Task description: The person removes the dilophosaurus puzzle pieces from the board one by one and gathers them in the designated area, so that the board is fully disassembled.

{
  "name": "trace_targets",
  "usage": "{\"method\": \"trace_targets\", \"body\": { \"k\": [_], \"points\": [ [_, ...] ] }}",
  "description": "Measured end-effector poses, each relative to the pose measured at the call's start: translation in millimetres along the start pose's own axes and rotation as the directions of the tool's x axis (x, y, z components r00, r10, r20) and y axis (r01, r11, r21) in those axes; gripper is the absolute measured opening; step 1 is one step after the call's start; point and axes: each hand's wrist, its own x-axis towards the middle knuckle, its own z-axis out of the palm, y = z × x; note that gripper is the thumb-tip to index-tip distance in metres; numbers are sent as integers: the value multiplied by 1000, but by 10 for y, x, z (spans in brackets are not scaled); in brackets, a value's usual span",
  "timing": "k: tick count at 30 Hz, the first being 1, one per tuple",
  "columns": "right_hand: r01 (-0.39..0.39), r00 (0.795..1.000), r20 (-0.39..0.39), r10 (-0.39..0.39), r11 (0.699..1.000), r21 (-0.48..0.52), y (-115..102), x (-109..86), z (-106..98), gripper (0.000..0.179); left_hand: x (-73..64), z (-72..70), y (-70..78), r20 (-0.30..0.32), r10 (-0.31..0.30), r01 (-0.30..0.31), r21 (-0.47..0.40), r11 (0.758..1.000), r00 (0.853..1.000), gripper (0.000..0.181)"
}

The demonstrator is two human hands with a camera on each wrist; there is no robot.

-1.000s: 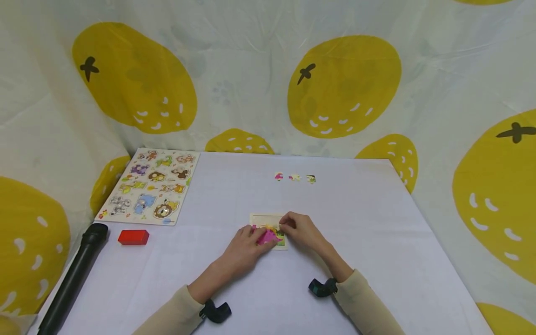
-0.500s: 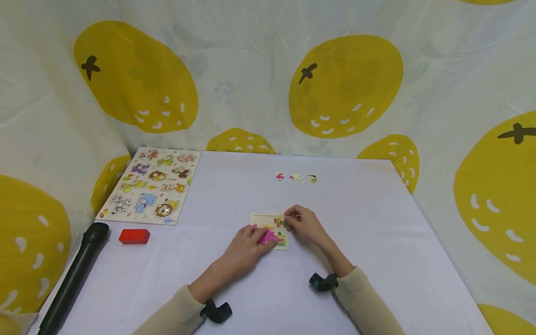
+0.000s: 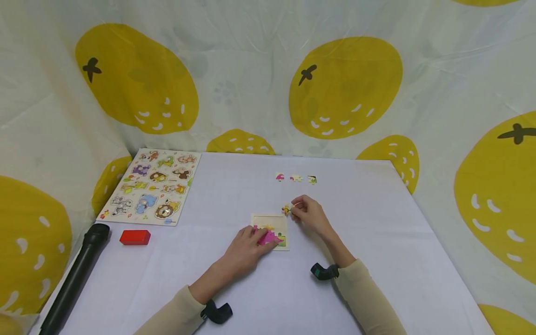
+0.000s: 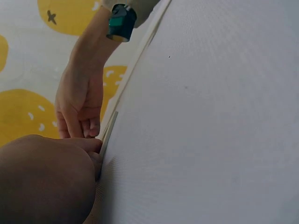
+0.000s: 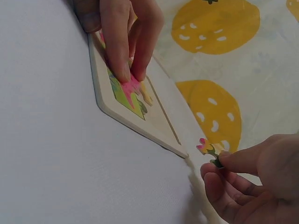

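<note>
My right hand (image 3: 311, 217) pinches a small jigsaw piece (image 5: 209, 149) between thumb and fingers, just beyond the far right corner of a puzzle tray (image 3: 256, 218). The piece carries yellow, pink-red and dark green print. On the tray's near part lie pink and green pieces (image 3: 281, 240); its far strip is bare wood. My left hand (image 3: 243, 247) rests there, its fingertips pressing on the pink piece (image 5: 132, 87), as the right wrist view shows. Those fingers cover part of the picture. From the left wrist view, the tray (image 4: 109, 133) appears edge-on beside the left hand (image 4: 46, 177).
Three loose jigsaw pieces (image 3: 296, 178) lie in a row at the back of the table. At the left are an animal peg board (image 3: 150, 186), a red block (image 3: 135, 237) and a black microphone-like stick (image 3: 75, 277). Fruit-printed cloth (image 3: 243, 70) hangs behind.
The right hand has lifted the yellow and green piece from the tray's right side and carried it away, up and right. The left hand has stayed in place.
</note>
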Motion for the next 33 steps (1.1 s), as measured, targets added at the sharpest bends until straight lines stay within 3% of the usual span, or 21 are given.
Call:
{"method": "trace_targets", "body": {
  "k": [15,23,33],
  "points": [
    [-120,983,-131,127,991,61,193,219,-208,26,-3,-9,8,-7,2,-2,-16,1000,1000,49],
    [-139,966,-207,152,987,78,304,327,-328,26,-5,-5,15,17,-8,8,-11,1000,1000,49],
    [-206,938,-268,219,976,77,350,452,-432,27,-12,15,13,-4,-7,7,-20,1000,1000,52]
  ]
}}
